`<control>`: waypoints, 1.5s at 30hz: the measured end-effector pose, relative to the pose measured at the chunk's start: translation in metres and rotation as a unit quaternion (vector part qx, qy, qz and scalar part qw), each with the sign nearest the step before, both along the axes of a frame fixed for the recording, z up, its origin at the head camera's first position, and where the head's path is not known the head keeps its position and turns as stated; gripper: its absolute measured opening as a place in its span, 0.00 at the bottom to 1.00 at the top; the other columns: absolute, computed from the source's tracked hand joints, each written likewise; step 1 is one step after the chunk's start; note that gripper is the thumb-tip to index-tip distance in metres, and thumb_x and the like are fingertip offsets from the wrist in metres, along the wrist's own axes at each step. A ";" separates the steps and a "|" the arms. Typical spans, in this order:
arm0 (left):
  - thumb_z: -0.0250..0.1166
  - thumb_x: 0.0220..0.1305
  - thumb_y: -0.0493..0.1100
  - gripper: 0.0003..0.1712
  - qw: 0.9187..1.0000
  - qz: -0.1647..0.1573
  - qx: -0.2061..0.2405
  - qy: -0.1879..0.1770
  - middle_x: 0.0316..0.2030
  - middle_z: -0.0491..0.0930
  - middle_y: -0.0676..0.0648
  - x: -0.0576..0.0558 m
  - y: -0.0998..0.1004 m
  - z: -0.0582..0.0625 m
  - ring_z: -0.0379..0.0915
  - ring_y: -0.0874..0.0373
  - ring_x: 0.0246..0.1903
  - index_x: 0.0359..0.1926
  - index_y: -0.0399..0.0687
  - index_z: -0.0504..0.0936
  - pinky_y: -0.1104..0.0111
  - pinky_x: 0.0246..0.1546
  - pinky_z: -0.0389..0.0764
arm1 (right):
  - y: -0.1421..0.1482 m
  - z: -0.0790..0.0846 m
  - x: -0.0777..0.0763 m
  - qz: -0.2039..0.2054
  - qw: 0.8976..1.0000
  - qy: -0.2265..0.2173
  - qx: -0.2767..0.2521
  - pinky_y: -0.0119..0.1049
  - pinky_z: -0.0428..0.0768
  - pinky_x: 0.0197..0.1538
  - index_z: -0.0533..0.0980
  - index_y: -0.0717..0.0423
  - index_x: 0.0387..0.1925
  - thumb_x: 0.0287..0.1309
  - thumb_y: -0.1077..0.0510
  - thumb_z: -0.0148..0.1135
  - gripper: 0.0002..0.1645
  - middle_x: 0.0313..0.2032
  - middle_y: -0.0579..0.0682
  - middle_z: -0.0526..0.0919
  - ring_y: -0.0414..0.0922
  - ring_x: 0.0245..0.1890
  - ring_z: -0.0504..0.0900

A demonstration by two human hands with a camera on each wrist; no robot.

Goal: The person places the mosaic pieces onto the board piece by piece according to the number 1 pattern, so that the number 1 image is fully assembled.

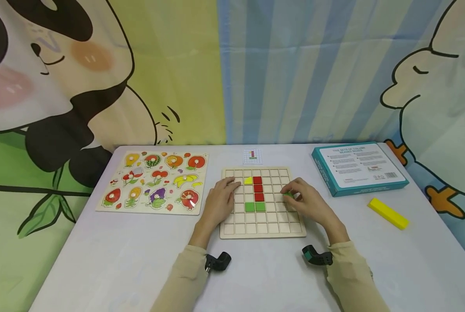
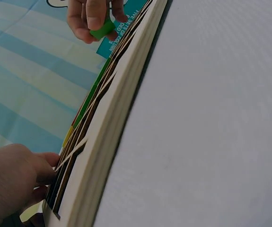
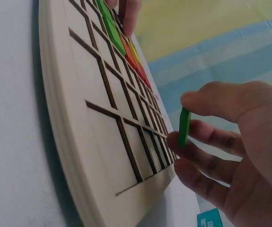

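Observation:
A wooden grid board (image 1: pixel 262 234) lies on the table, its cells edged by raised strips. Set in its cells are three red square tiles (image 1: pixel 258 188) in a column, a yellow triangular tile (image 1: pixel 249 180) left of the top one, and two green square tiles (image 1: pixel 250 207) side by side below. My right hand (image 1: pixel 308 201) pinches another green tile (image 3: pixel 185 127) between thumb and fingers, over the board's right side. The left hand (image 1: pixel 218 201) rests on the board's left edge, its fingertips on the cells; no tile shows in it.
Behind the board lies a small pattern card (image 1: pixel 252 156) with a printed grid. A fruit puzzle board (image 1: pixel 154 184) is on the left. To the right are a teal box (image 1: pixel 359 168) and a yellow bar (image 1: pixel 388 213). A printed curtain (image 1: pixel 263 78) hangs behind the table.

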State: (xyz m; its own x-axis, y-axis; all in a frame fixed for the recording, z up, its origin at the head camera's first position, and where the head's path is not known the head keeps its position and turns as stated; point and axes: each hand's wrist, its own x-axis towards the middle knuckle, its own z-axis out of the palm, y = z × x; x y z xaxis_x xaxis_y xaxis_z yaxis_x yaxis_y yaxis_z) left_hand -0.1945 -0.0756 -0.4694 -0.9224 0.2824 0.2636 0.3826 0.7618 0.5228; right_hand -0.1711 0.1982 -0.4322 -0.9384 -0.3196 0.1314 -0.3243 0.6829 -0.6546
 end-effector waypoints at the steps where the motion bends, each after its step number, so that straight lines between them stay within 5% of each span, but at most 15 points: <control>1: 0.55 0.64 0.34 0.21 1.000 -0.001 -0.001 0.000 0.62 0.71 0.46 0.000 0.000 0.000 0.62 0.50 0.65 0.57 0.49 0.78 0.54 0.50 0.71 | -0.001 0.000 0.000 0.004 1.000 -0.001 -0.002 0.35 0.77 0.39 0.79 0.55 0.40 0.58 0.59 0.62 0.08 0.41 0.49 0.76 0.42 0.38 0.76; 15: 0.55 0.65 0.34 0.21 1.000 0.001 0.001 -0.012 0.63 0.70 0.46 0.000 0.001 0.001 0.62 0.50 0.65 0.57 0.49 0.78 0.53 0.51 0.71 | -0.017 -0.006 0.003 0.074 0.997 -0.018 -0.024 0.39 0.79 0.46 0.77 0.52 0.41 0.56 0.60 0.65 0.10 0.43 0.44 0.79 0.42 0.40 0.77; 35: 0.55 0.65 0.34 0.20 1.000 0.005 0.001 0.004 0.62 0.71 0.46 0.001 -0.002 0.000 0.63 0.49 0.65 0.56 0.49 0.78 0.53 0.49 0.71 | -0.034 -0.013 0.003 0.077 0.997 -0.027 0.017 0.40 0.75 0.51 0.78 0.47 0.41 0.55 0.58 0.67 0.11 0.43 0.41 0.80 0.39 0.44 0.74; 45: 0.55 0.64 0.34 0.20 1.000 0.008 0.002 -0.002 0.62 0.71 0.46 0.002 -0.003 -0.001 0.62 0.49 0.65 0.57 0.49 0.78 0.53 0.51 0.71 | -0.031 -0.012 0.001 0.094 0.995 -0.029 -0.006 0.39 0.76 0.49 0.78 0.48 0.41 0.55 0.58 0.66 0.11 0.43 0.41 0.79 0.39 0.43 0.76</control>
